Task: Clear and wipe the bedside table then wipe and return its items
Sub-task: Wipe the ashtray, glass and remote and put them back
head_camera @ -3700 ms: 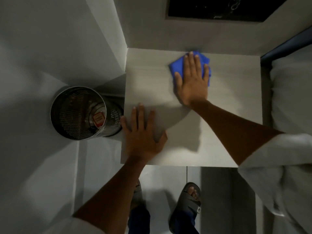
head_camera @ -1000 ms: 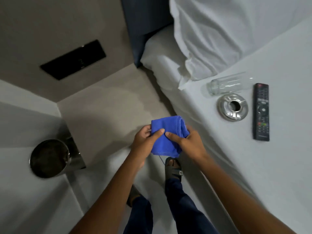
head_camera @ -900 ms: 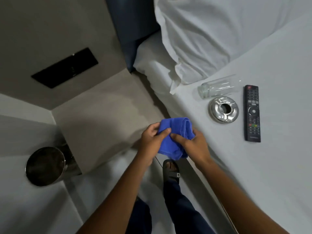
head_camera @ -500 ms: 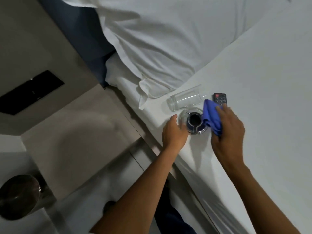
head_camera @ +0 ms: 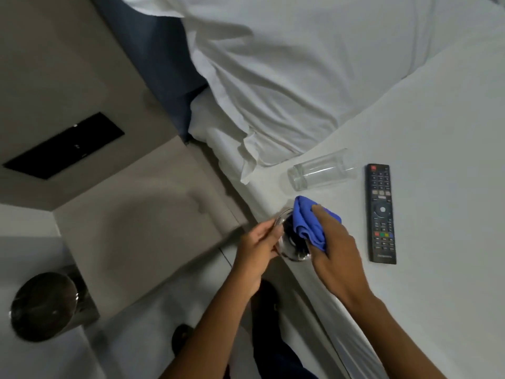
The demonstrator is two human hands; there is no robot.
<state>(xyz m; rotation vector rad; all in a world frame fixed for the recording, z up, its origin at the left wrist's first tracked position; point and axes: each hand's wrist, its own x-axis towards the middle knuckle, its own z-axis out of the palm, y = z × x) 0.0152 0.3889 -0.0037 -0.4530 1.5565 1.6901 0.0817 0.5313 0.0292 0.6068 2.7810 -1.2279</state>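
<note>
I count one glass (head_camera: 321,169), one remote (head_camera: 381,213), one ashtray (head_camera: 291,248) pinched in left hand (head_camera: 258,251); right hand (head_camera: 334,248) grips bunched blue cloth (head_camera: 307,224) at the bed's (head_camera: 437,187) edge.

I see my left hand (head_camera: 259,248) gripping the rim of the metal ashtray (head_camera: 291,246), lifted and tilted just off the edge of the bed (head_camera: 437,214). My right hand (head_camera: 334,246) presses the bunched blue cloth (head_camera: 308,224) into the ashtray. On the bed, a clear glass (head_camera: 319,170) lies on its side beside a pillow (head_camera: 287,77) corner, and a black remote (head_camera: 381,213) lies just right of it. The counter (head_camera: 136,228) sits bare to the left, with a metal bin (head_camera: 43,305) at its near-left corner.
</note>
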